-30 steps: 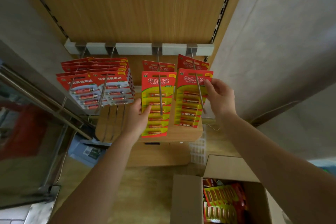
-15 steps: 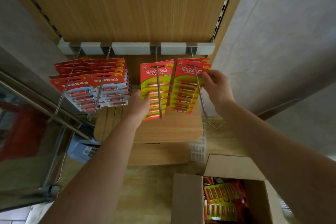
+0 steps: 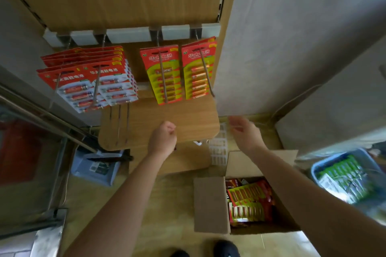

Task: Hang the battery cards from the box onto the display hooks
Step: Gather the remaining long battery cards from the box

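Head view: empty left hand (image 3: 163,142) fisted, right hand (image 3: 244,133) slack; cards (image 3: 165,75) seemingly read HUATAI.

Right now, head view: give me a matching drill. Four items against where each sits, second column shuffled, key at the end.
Items
1. red-and-white battery cards
2. red-and-yellow battery cards
3. cardboard box
4. blue basket

Places
A. on the floor, flaps open, cards inside
B. hanging on the two right hooks
C. at the far right edge, holding green packs
D. hanging on the two left hooks

Pairs: 1-D, 2-B, 3-A, 4-C
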### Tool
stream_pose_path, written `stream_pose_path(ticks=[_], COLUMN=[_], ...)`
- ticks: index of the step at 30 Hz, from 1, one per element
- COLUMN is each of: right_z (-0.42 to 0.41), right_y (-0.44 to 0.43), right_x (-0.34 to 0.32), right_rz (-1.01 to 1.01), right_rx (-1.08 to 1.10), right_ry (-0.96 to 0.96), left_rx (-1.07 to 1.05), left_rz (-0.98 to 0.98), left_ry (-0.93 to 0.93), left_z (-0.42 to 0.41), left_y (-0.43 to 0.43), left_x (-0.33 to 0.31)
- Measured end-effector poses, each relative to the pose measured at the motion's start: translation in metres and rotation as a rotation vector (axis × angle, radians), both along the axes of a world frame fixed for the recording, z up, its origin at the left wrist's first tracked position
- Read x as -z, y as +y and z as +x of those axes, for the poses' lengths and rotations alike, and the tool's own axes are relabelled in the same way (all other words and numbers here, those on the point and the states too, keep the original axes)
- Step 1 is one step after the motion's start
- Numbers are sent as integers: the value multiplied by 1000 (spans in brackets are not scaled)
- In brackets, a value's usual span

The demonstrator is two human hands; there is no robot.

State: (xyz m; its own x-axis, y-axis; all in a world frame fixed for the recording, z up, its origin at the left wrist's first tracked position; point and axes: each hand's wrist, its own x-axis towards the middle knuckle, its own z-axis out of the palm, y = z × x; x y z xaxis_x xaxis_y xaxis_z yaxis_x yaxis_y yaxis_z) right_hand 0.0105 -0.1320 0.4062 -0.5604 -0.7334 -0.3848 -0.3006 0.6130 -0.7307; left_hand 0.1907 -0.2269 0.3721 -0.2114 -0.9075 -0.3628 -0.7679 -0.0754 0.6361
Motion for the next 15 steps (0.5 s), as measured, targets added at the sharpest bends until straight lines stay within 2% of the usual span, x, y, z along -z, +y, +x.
stream_pose_path(ticks=[7, 15], right_z=[-31, -118], right_y=[99, 203], right_x=[41, 80], right_rz=[185, 367], right_rx=[-123, -204], right_ry=[31, 57], left_rx=[336, 353], left_rz=[0, 165], left_ry=[-180, -152], left_z=[-40, -116], left_y=[85, 194], left_x=[29, 74])
